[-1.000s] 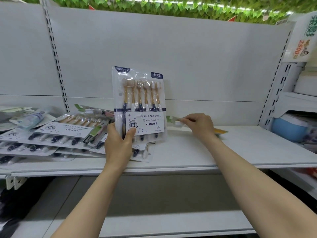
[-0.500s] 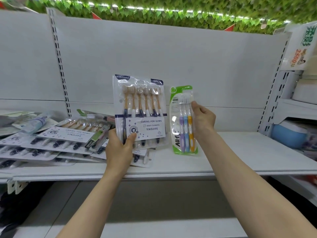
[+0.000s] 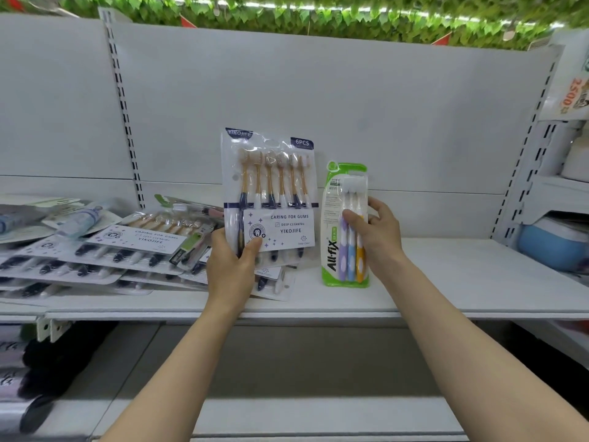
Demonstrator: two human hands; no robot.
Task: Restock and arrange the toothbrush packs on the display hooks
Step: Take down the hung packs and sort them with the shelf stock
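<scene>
My left hand (image 3: 232,266) grips the lower left of a clear six-piece toothbrush pack (image 3: 271,189) with gold and navy brushes, held upright over the white shelf (image 3: 446,282). Just to its right, my right hand (image 3: 379,237) pinches a green three-brush pack (image 3: 345,228) with purple, blue and orange handles, upright, its bottom edge near the shelf surface. A pile of similar six-piece packs (image 3: 105,256) lies flat on the shelf's left half. No display hooks are in sight.
The white back panel (image 3: 350,100) has slotted uprights (image 3: 124,116) left and right. Small tubes and cards (image 3: 76,218) sit at the far left. A blue tub (image 3: 554,247) stands on the neighbouring right shelf. Dark goods (image 3: 47,371) lie below left.
My right hand lifted the green pack from flat on the shelf and stood it upright beside the six-piece pack. The left hand has held its pack steady.
</scene>
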